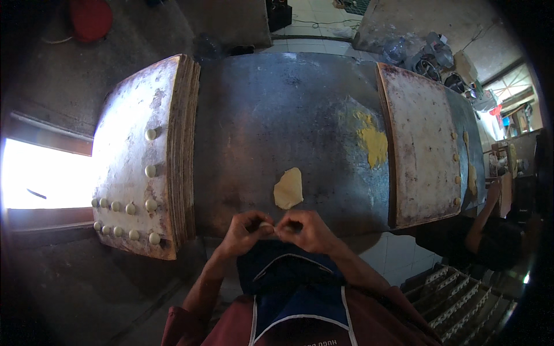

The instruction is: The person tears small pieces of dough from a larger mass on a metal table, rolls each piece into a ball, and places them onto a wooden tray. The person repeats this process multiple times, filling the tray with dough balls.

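Note:
My left hand [249, 232] and my right hand [307, 228] meet at the near edge of a dark metal table, fingers bent and pinched. Between their fingertips is a small pale piece of dough [266, 224], mostly hidden by the fingers. Just beyond them a flat, uneven sheet of yellowish dough [288, 189] lies on the tabletop [259, 121]. Several small round dough balls [150, 170] sit spaced in rows on the top board [130, 115] of a stack at the left.
A pale, stained board [418, 138] lies at the table's right, with a few small dough balls [456, 157] along its right side. Yellow flour or paste [374, 144] is smeared beside it. A metal rack [467, 305] stands at the lower right; another person's arm [485, 213] shows nearby.

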`<action>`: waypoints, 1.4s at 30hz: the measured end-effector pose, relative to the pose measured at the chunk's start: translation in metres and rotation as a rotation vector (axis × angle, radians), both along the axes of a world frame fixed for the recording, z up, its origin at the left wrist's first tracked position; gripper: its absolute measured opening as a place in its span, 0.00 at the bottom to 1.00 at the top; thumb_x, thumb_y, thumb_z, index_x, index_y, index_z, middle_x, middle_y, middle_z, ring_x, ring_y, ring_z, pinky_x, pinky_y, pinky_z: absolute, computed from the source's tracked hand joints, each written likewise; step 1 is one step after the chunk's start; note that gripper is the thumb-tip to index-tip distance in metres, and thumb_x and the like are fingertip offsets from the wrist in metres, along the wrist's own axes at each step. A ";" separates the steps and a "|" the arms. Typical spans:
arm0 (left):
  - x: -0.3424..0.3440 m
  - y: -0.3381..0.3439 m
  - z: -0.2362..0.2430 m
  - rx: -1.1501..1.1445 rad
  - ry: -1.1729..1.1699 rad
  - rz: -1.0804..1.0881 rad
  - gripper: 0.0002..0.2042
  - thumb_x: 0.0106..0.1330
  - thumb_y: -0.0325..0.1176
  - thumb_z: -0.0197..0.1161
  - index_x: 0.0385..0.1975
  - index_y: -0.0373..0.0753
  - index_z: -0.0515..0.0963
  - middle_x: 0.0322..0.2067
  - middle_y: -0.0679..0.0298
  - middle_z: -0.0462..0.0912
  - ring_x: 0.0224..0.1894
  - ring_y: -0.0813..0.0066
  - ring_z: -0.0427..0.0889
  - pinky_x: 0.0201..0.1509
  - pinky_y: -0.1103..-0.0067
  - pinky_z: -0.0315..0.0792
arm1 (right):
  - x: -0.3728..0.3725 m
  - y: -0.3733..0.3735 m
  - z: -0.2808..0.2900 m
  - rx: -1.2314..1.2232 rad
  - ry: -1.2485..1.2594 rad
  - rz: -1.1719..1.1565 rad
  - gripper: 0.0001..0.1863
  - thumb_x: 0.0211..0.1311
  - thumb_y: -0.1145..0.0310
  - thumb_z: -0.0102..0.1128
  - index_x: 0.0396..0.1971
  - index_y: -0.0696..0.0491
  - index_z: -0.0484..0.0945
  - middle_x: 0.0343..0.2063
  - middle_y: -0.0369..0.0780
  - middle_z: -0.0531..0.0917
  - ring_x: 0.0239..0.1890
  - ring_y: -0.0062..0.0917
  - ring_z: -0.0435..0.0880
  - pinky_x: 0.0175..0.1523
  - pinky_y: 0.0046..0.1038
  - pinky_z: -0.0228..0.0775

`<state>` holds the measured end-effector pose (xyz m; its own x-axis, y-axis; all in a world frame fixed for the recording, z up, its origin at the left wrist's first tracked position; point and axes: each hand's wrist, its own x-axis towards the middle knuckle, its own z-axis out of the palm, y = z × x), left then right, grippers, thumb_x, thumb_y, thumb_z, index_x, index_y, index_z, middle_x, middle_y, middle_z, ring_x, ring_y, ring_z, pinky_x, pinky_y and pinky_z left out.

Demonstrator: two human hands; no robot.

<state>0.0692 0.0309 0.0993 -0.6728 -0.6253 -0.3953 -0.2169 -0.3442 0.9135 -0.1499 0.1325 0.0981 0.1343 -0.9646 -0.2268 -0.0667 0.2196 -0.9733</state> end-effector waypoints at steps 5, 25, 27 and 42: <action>0.013 -0.031 -0.031 -0.727 -0.278 -0.006 0.05 0.63 0.24 0.66 0.36 0.33 0.79 0.34 0.58 0.81 0.38 0.64 0.82 0.42 0.70 0.76 | -0.049 0.029 -0.017 0.006 0.154 -0.153 0.09 0.63 0.66 0.68 0.34 0.56 0.82 0.34 0.43 0.85 0.38 0.32 0.84 0.46 0.33 0.76; -0.029 -0.038 -0.133 -1.159 -0.287 0.390 0.09 0.63 0.27 0.63 0.36 0.34 0.69 0.36 0.50 0.71 0.39 0.50 0.73 0.50 0.60 0.68 | -0.080 0.006 -0.113 -0.275 0.830 -0.185 0.11 0.55 0.74 0.64 0.32 0.57 0.70 0.31 0.47 0.71 0.38 0.46 0.72 0.43 0.47 0.63; -0.022 -0.040 -0.138 -1.293 0.002 0.316 0.10 0.64 0.27 0.63 0.36 0.34 0.68 0.36 0.50 0.71 0.39 0.51 0.73 0.50 0.59 0.68 | -0.095 0.012 -0.119 -0.412 0.963 -0.183 0.11 0.56 0.72 0.63 0.34 0.57 0.70 0.32 0.48 0.71 0.40 0.46 0.72 0.44 0.47 0.64; -0.001 -0.015 -0.117 -0.926 -0.426 0.317 0.07 0.66 0.22 0.58 0.42 0.32 0.72 0.43 0.50 0.75 0.50 0.52 0.75 0.56 0.63 0.70 | -0.109 0.048 -0.157 -0.429 1.096 -0.391 0.15 0.58 0.75 0.63 0.42 0.62 0.69 0.39 0.51 0.75 0.46 0.49 0.74 0.57 0.49 0.64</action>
<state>0.0683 0.0157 -0.0177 -0.3447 -0.9251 0.1596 -0.6029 0.3485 0.7177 -0.2589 0.1804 -0.0584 -0.2401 -0.9213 0.3060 -0.8922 0.0852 -0.4435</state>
